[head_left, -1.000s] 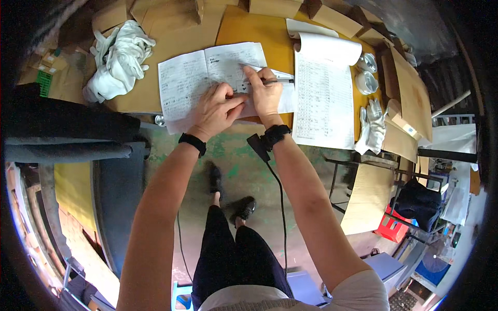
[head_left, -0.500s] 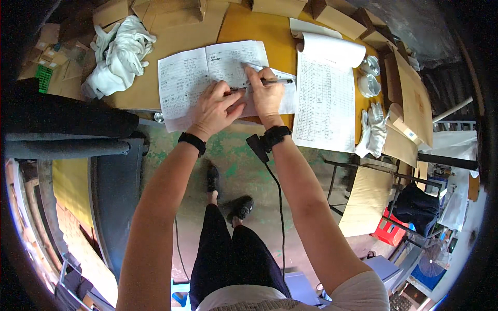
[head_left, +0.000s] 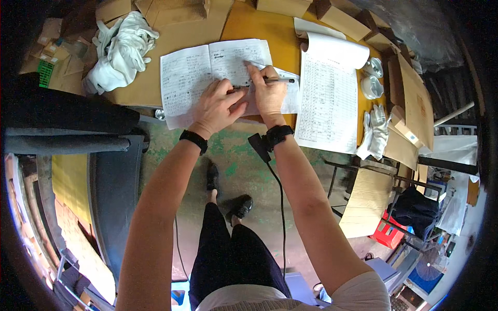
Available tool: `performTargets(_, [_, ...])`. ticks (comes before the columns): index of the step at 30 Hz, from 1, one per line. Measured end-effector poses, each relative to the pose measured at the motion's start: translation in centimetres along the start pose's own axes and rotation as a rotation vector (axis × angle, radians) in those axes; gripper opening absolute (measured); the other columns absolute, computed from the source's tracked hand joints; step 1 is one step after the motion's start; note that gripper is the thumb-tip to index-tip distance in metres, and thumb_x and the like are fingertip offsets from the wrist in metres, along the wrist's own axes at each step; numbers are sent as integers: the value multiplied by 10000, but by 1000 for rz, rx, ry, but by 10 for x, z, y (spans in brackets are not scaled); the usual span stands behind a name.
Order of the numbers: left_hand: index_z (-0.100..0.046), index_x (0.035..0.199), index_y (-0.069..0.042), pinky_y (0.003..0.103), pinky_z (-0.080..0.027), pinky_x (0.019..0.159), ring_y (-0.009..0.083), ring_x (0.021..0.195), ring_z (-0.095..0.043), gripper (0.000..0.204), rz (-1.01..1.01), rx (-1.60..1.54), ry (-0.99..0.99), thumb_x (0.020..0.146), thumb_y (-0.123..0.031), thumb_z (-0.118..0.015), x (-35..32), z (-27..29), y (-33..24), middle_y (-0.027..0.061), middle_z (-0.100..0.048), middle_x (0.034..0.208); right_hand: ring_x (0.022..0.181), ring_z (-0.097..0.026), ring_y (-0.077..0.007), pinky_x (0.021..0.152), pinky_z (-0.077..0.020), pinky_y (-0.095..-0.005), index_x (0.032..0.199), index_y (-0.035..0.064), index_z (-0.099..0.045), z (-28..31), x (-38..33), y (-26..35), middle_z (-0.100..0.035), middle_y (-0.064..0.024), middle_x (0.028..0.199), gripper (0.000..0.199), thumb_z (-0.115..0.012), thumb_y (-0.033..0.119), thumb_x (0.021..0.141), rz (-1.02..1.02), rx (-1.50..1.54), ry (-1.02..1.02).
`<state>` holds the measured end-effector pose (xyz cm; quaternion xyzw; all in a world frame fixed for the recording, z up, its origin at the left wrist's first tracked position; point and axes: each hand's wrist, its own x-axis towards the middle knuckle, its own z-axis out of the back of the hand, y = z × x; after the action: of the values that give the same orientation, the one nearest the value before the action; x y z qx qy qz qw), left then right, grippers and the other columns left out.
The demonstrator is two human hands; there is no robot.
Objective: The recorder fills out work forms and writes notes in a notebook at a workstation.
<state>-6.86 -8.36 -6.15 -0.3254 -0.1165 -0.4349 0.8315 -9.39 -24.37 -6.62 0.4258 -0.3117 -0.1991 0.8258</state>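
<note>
An open notebook (head_left: 187,65) with handwritten pages lies at the near edge of the table. On its lower part rests my left hand (head_left: 219,103), fingers apart, flat against the paper and holding nothing. My right hand (head_left: 269,97) is closed round a dark pen (head_left: 280,80) over the right page; its writing tip is hidden by the fingers. Under and beside this hand lies a loose paper slip (head_left: 291,96), partly covered. Right of it is a printed table sheet (head_left: 327,103), its top end curled over.
White cloth gloves (head_left: 122,54) are heaped at the left, with another pair (head_left: 376,132) at the right. Two round metal tins (head_left: 371,87) stand beside the sheet. Cardboard boxes (head_left: 337,20) line the far edge. A black cable (head_left: 283,217) hangs from my right wrist.
The whole view has shifted slightly. Both hands keep nearly the same place on the notebook, and the pen stays in my right hand.
</note>
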Motion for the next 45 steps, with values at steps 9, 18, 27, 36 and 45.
performTargets(9, [-723, 997, -134, 381, -500, 755, 243, 860, -547, 244, 4, 26, 23, 791, -265, -710, 1, 2, -1, 64, -501, 886, 575, -593, -374, 540, -460, -416, 685, 54, -592, -1, 0, -1, -615, -127, 632, 368, -722, 358, 845, -2, -30, 8])
performTargets(18, [-726, 992, -136, 382, -502, 742, 242, 858, -552, 244, 14, 20, 11, 784, -263, -713, 1, 1, -2, 64, -501, 885, 568, -595, -372, 537, -461, -423, 680, 57, -593, 1, 1, 3, -614, -137, 627, 372, -726, 365, 840, -30, -50, 15])
performTargets(27, [-730, 976, -129, 382, -499, 741, 242, 865, -554, 241, 0, 31, 0, 776, -263, -716, 0, 1, -1, 66, -504, 889, 561, -597, -375, 529, -462, -425, 668, 72, -584, -1, -1, -1, -609, -127, 606, 360, -724, 352, 844, -6, -42, 17])
performTargets(36, [-729, 970, -130, 383, -498, 744, 239, 855, -552, 241, -8, 53, 0, 775, -271, -718, 1, 1, -1, 62, -497, 882, 553, -595, -368, 522, -462, -416, 663, 71, -577, -2, -1, -2, -605, -128, 594, 363, -719, 346, 853, -2, -38, 6])
performTargets(45, [-723, 977, -136, 384, -490, 731, 242, 847, -546, 239, -21, 57, -11, 782, -273, -712, 1, 1, -1, 63, -492, 873, 541, -586, -376, 515, -459, -421, 662, 65, -571, -2, -1, -2, -603, -139, 596, 384, -707, 364, 861, -24, -33, -13])
